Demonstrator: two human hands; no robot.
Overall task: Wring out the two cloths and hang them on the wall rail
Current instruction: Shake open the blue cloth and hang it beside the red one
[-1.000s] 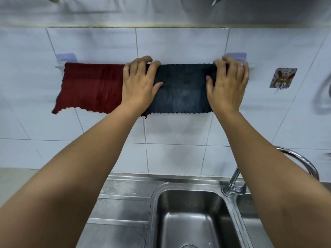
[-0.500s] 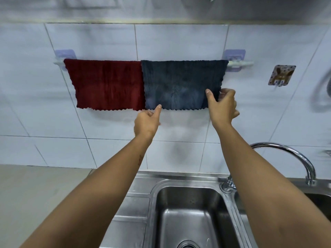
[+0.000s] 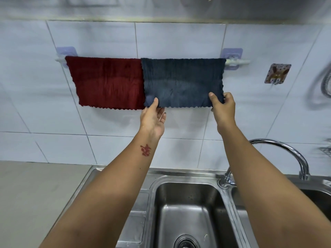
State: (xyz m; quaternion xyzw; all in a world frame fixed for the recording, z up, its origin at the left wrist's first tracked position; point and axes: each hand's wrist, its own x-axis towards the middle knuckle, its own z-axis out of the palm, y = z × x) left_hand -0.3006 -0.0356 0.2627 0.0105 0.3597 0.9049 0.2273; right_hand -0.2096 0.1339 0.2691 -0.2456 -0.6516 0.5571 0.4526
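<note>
A dark red cloth [image 3: 107, 83] and a dark blue cloth [image 3: 182, 81] hang side by side over the white wall rail [image 3: 238, 62], their edges touching in the middle. My left hand [image 3: 154, 117] pinches the blue cloth's lower left corner, thumb on the front. My right hand [image 3: 223, 106] pinches its lower right corner the same way. Both cloths lie flat against the tiles.
A steel double sink [image 3: 188, 208] lies below my arms, with a curved tap [image 3: 279, 149] at the right. A stick-on hook [image 3: 277, 73] is on the tiled wall right of the rail. A beige counter [image 3: 35, 185] runs to the left.
My hands came down from the top of the blue cloth at the rail to its bottom edge, and now pinch its two lower corners. The red cloth hangs straighter.
</note>
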